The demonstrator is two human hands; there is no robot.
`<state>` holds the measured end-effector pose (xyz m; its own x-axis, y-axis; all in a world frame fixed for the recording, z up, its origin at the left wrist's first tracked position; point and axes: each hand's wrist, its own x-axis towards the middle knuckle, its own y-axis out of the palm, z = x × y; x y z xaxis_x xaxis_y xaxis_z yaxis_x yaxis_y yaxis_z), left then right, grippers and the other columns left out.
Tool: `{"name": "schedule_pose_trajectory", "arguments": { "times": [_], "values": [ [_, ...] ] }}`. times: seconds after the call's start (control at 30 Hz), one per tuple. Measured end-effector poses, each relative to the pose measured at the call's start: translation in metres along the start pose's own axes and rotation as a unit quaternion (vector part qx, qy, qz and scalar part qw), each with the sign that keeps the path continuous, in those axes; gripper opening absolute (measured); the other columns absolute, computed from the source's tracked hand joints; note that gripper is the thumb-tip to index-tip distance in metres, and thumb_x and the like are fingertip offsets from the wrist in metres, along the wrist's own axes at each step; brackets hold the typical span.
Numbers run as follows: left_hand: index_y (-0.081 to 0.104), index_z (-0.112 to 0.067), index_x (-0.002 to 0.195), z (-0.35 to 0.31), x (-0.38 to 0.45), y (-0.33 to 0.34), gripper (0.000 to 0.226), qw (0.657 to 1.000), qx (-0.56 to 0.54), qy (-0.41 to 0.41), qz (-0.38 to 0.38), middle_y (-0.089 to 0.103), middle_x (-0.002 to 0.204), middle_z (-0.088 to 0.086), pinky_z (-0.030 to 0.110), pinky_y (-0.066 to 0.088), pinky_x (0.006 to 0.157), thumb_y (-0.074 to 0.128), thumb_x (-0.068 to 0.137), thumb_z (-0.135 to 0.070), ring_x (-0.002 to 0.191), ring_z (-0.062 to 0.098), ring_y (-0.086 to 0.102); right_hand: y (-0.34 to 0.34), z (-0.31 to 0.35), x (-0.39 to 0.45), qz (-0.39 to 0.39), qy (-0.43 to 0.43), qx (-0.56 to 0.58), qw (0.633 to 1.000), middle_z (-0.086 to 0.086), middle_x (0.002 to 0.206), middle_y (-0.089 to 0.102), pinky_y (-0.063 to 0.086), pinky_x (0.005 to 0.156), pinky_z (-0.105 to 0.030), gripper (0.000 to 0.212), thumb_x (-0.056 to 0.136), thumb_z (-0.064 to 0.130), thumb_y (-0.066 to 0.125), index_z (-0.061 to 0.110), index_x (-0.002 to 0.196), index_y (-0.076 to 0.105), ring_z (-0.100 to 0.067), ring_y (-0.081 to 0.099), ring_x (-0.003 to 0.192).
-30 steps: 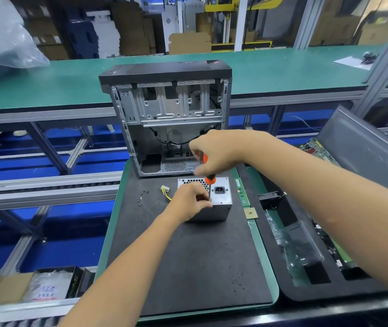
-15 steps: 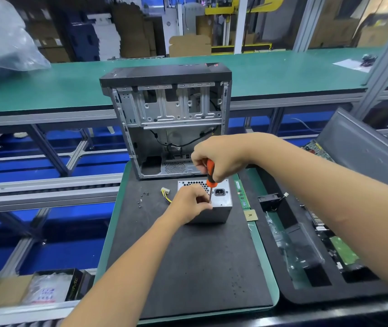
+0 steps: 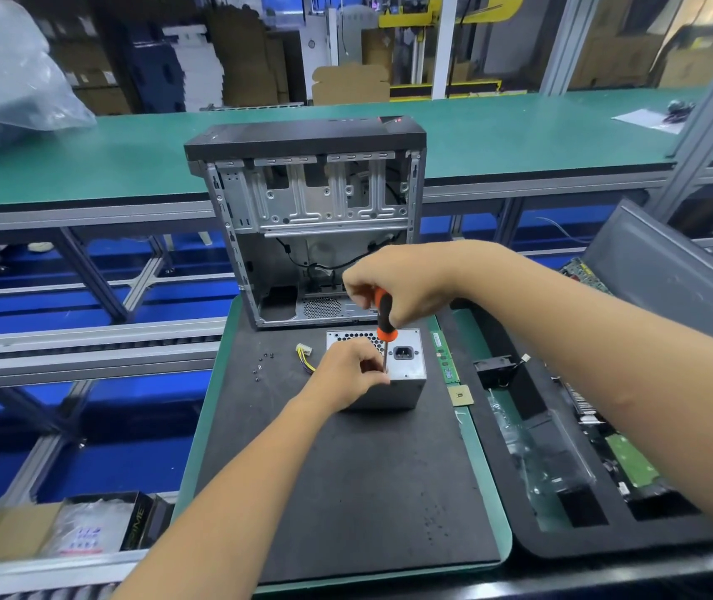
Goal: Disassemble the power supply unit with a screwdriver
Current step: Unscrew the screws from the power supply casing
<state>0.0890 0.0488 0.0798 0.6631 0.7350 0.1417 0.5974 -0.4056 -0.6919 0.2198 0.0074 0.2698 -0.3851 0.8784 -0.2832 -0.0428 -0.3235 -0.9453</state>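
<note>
A silver power supply unit [image 3: 406, 374] stands on the black mat [image 3: 346, 491], its top face showing a vent grille and a black power socket. My left hand [image 3: 348, 372] rests on its left front corner and grips it. My right hand [image 3: 398, 283] holds an orange-and-black screwdriver [image 3: 384, 322] upright above the unit. The shaft points down to the top face beside my left fingers. A yellow wire bundle with a white plug [image 3: 305, 355] sticks out at the unit's left.
An open, empty computer case [image 3: 311, 218] stands right behind the unit. Several small screws [image 3: 261, 365] lie on the mat to the left. A RAM stick [image 3: 445, 357] and a CPU [image 3: 458, 396] lie to the right. A black foam tray [image 3: 584, 469] holds other parts.
My right hand has turned a little on the screwdriver handle, so more of the orange grip shows. The left hand and the unit stay where they were.
</note>
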Motion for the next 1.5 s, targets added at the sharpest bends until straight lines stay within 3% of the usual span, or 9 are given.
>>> {"name": "schedule_pose_trajectory", "arguments": {
  "times": [0.27,0.53,0.7,0.9,1.07,1.2,1.3,1.37,1.5],
  "values": [
    [0.067,-0.011,0.069,0.0,0.001,0.0,0.012,1.0,0.015,0.003,0.001,0.064,0.078,0.001,0.022,0.042,0.067,0.078,0.072,-0.011,0.073,0.016,0.057,0.012,0.004,0.01,-0.062,0.07,-0.106,0.99,-0.001,0.077,0.045,0.036,0.056,-0.035,0.014,0.1,0.026,0.036,0.016,0.092,0.042,-0.022,0.05,0.068],
    [0.069,-0.007,0.071,0.003,0.001,0.001,0.011,1.0,0.005,0.006,-0.004,0.063,0.072,-0.009,0.015,0.041,0.064,0.08,0.07,-0.011,0.067,0.002,0.054,0.005,0.009,0.006,0.008,-0.02,0.093,0.995,0.005,0.082,0.062,0.04,0.058,-0.025,0.025,0.077,0.006,0.065,0.017,0.095,0.052,-0.009,0.052,0.069],
    [0.067,-0.011,0.068,0.002,0.003,0.0,0.013,1.0,0.018,-0.006,0.007,0.066,0.079,-0.001,0.027,0.046,0.07,0.079,0.071,-0.015,0.075,0.014,0.059,0.005,0.009,0.014,-0.056,0.093,-0.084,0.991,0.0,0.072,0.049,0.03,0.051,-0.03,0.043,0.096,0.052,0.04,0.013,0.079,0.05,-0.016,0.049,0.066],
    [0.067,-0.01,0.07,0.0,0.001,-0.002,0.013,1.0,0.023,0.008,0.01,0.065,0.079,0.002,0.03,0.047,0.072,0.079,0.072,-0.013,0.077,0.018,0.059,-0.001,0.0,0.008,0.003,0.042,-0.077,0.996,0.0,0.083,0.059,0.036,0.056,-0.028,0.014,0.09,0.021,0.054,0.011,0.1,0.057,-0.013,0.049,0.07],
    [0.066,-0.008,0.07,0.0,0.001,-0.001,0.014,1.0,0.016,0.015,0.009,0.063,0.078,0.003,0.023,0.042,0.07,0.079,0.072,-0.012,0.076,0.018,0.057,-0.004,-0.003,0.0,0.001,-0.011,-0.01,1.0,0.006,0.089,0.06,0.046,0.069,-0.031,0.024,0.075,0.005,0.067,0.02,0.092,0.06,-0.016,0.053,0.081],
    [0.065,-0.006,0.07,0.0,0.0,-0.001,0.014,1.0,0.017,0.018,0.008,0.065,0.078,0.005,0.026,0.043,0.071,0.078,0.072,-0.01,0.077,0.02,0.057,0.001,0.0,0.003,0.003,0.004,-0.048,0.999,0.011,0.083,0.064,0.045,0.062,-0.028,0.02,0.08,0.035,0.072,0.022,0.088,0.059,-0.013,0.06,0.077],
    [0.065,-0.008,0.069,-0.001,0.0,-0.001,0.014,1.0,0.02,0.021,0.005,0.064,0.078,0.003,0.021,0.042,0.068,0.078,0.072,-0.01,0.074,0.018,0.057,0.005,0.006,0.01,-0.003,0.107,-0.077,0.991,-0.005,0.071,0.068,0.045,0.053,-0.028,0.061,0.092,0.065,0.036,0.009,0.085,0.057,-0.018,0.065,0.046],
    [0.067,-0.006,0.072,0.0,-0.001,-0.001,0.012,0.999,0.024,0.021,0.006,0.063,0.077,0.003,0.017,0.038,0.065,0.078,0.073,-0.011,0.073,0.017,0.055,0.004,0.009,0.013,0.0,0.099,-0.054,0.994,-0.011,0.064,0.065,0.049,0.057,-0.032,0.053,0.101,0.048,0.027,0.005,0.083,0.053,-0.025,0.065,0.045],
    [0.065,-0.008,0.07,0.0,-0.001,-0.001,0.014,0.999,0.021,0.024,0.007,0.064,0.079,0.004,0.023,0.041,0.068,0.078,0.073,-0.011,0.076,0.018,0.057,0.001,0.007,0.006,0.003,0.03,-0.033,0.999,0.007,0.075,0.054,0.036,0.055,-0.028,0.01,0.091,0.022,0.052,0.016,0.098,0.05,-0.011,0.055,0.066]
  ]
}}
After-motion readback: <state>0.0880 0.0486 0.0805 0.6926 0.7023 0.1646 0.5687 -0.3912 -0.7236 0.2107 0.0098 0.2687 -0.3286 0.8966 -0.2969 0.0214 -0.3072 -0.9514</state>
